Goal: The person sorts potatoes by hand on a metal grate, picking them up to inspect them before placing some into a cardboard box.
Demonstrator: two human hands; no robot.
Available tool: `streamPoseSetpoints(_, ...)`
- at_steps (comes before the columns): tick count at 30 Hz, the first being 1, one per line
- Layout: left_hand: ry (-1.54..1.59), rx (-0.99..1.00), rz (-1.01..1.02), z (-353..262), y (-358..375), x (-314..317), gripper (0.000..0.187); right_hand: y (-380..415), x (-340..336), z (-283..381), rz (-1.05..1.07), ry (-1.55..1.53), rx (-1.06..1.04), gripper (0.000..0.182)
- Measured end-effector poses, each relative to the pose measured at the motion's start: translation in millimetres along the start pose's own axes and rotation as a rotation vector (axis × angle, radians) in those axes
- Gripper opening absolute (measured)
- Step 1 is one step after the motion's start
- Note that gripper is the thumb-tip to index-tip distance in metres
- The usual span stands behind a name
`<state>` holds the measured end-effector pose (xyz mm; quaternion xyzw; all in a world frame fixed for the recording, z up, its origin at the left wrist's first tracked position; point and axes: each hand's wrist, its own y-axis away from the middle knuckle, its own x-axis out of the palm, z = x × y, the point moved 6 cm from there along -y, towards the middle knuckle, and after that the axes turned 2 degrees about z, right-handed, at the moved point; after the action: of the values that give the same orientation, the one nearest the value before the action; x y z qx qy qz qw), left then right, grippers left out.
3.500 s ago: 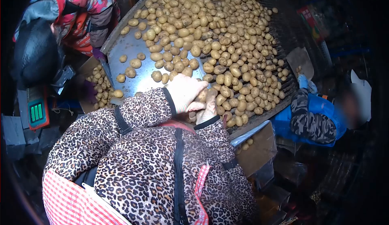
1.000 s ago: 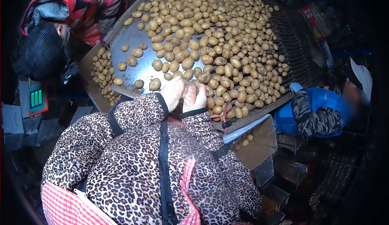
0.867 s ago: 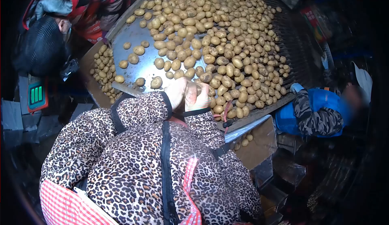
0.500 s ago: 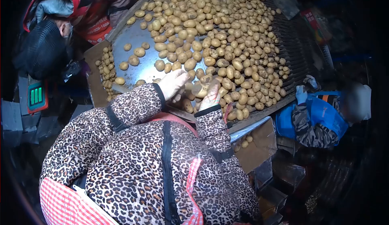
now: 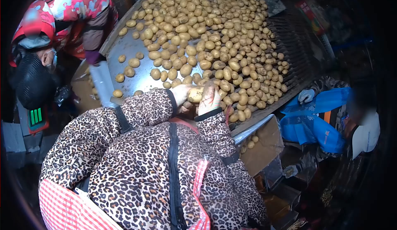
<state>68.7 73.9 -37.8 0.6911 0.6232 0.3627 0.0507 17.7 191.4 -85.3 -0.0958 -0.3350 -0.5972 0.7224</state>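
Observation:
A large yellow-brown potato [image 5: 194,94] is between my two hands, close to the near edge of the sorting table. My left hand [image 5: 180,93] is closed against its left end, with part of the fingers hidden. My right hand [image 5: 210,101] grips its right end, the fingers dark with soil. Just beyond my hands, a broad heap of loose potatoes [image 5: 219,48] covers much of the table. A few stray potatoes, such as one potato [image 5: 118,93], lie on the bare metal sheet [image 5: 142,79] to the left.
A cardboard box [image 5: 262,145] with a few potatoes stands right of my body. Dark bars [image 5: 304,60] form the table's right side. One person [image 5: 74,10] leans in at the left by a scale [image 5: 38,118]; another in blue [image 5: 314,122] works at the right.
My hands have come closer together around the potato and nearer my body. At the left, the person has shifted, and a pale panel now stands by the table. The person in blue has moved their arms.

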Motion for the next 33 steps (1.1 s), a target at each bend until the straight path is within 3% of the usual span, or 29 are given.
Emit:
streamPoseSetpoints(1, 0.083, -0.016, 0.095, 4.1, -3.2, 3.6, 0.044, -2.5, -2.1, 5.6, 0.009, 0.075, -0.008, 0.036)
streamPoseSetpoints(2, 0.180, 0.201, 0.037, 4.0, -6.7, -1.7, 0.056, -8.1, -9.3, 7.6, -0.004, 0.170, 0.007, 0.040)
streamPoseSetpoints(4, 0.056, 0.051, 0.064, -14.2, 17.8, -1.1, 0.063, -16.2, -19.4, 5.9, -0.023, 0.358, 0.048, 0.050)
streamPoseSetpoints(5, -0.117, -0.196, 0.057, -20.5, 22.3, 9.0, 0.069, -4.5, 1.2, 25.5, -0.021, 0.771, 0.083, 0.045)
streamPoseSetpoints(6, -0.245, -0.091, 0.159, -12.3, 30.2, 18.0, 0.067, 7.1, 22.0, 45.1, -0.011, 1.184, 0.119, 0.040)
streamPoseSetpoints(7, -0.374, 0.032, 0.020, -12.5, 28.4, 14.7, 0.063, -13.4, -4.3, 13.2, -0.014, 1.176, -0.101, 0.041)
streamPoseSetpoints(8, -0.418, 0.119, -0.086, -5.7, 18.3, 8.7, 0.056, -0.1, 16.0, 27.3, 0.029, 1.286, -0.168, 0.040)
streamPoseSetpoints(11, 0.100, 0.150, -0.226, 61.7, -38.4, -35.1, 0.044, 32.3, 65.4, 61.6, 0.151, 1.528, -0.334, 0.038)
streamPoseSetpoints(13, 0.061, -0.083, -0.244, 30.1, 8.8, -18.4, 0.047, 34.7, 56.4, 54.8, 0.279, 1.545, -0.385, 0.038)
streamPoseSetpoints(14, 0.105, -0.341, -0.184, 23.3, 30.6, -5.4, 0.052, 32.8, 47.3, 47.0, 0.350, 1.540, -0.413, 0.038)
streamPoseSetpoints(16, 0.506, -0.494, -0.034, 51.0, 28.0, -13.8, 0.056, 37.8, 40.3, 41.1, 0.437, 1.536, -0.343, 0.034)
streamPoseSetpoints(18, 0.293, -0.276, -0.230, 46.7, 19.1, -32.8, 0.054, 34.0, 25.1, 65.7, 0.236, 1.435, -0.265, 0.031)
streamPoseSetpoints(19, 0.193, 0.003, -0.123, 55.0, 1.1, -44.2, 0.051, 23.3, 1.8, 81.1, 0.187, 1.356, -0.505, 0.027)
streamPoseSetpoints(20, -0.115, 0.118, -0.263, 34.2, 9.8, -44.8, 0.050, 9.5, -18.4, 98.9, 0.112, 1.256, -0.485, 0.031)
streamPoseSetpoints(22, -0.586, 0.345, -0.298, 58.0, -7.3, -88.9, 0.056, -5.3, -63.6, 145.6, -0.203, 1.341, -0.488, 0.041)
streamPoseSetpoints(23, -0.779, 0.182, -0.313, 36.5, 15.8, -66.2, 0.060, -9.3, -81.4, 161.2, -0.279, 1.507, -0.457, 0.048)
streamPoseSetpoints(24, -0.962, 0.312, -0.353, 37.4, 18.5, -68.7, 0.061, -22.6, -107.8, 158.4, -0.254, 1.578, -0.252, 0.069)
streamPoseSetpoints(26, -1.283, 0.501, -0.485, 50.6, 19.7, -69.0, 0.061, -60.5, -149.8, 109.9, -0.115, 2.098, 0.020, 0.087)
streamPoseSetpoints(27, -1.323, 0.533, -0.537, 55.3, 27.5, -74.3, 0.057, -49.9, -128.7, 95.9, -0.001, 2.281, 0.008, 0.102)
streamPoseSetpoints(28, -1.372, 0.580, -0.540, 58.9, 36.1, -79.2, 0.054, -54.3, -114.5, 85.8, 0.097, 2.275, -0.151, 0.102)
streamPoseSetpoints(30, -1.610, 0.539, -0.576, 76.5, 49.7, -98.2, 0.054, -68.5, -70.4, 69.3, 0.122, 2.329, -0.233, 0.102)
streamPoseSetpoints(32, -1.617, 0.474, -0.498, 94.1, 56.0, -110.9, 0.057, -77.6, -28.3, 75.9, 0.075, 1.951, -0.150, 0.101)
streamPoseSetpoints(33, -1.654, 0.612, -0.572, 108.7, 57.4, -121.6, 0.059, -101.9, -15.1, 55.0, 0.201, 2.043, -0.144, 0.099)
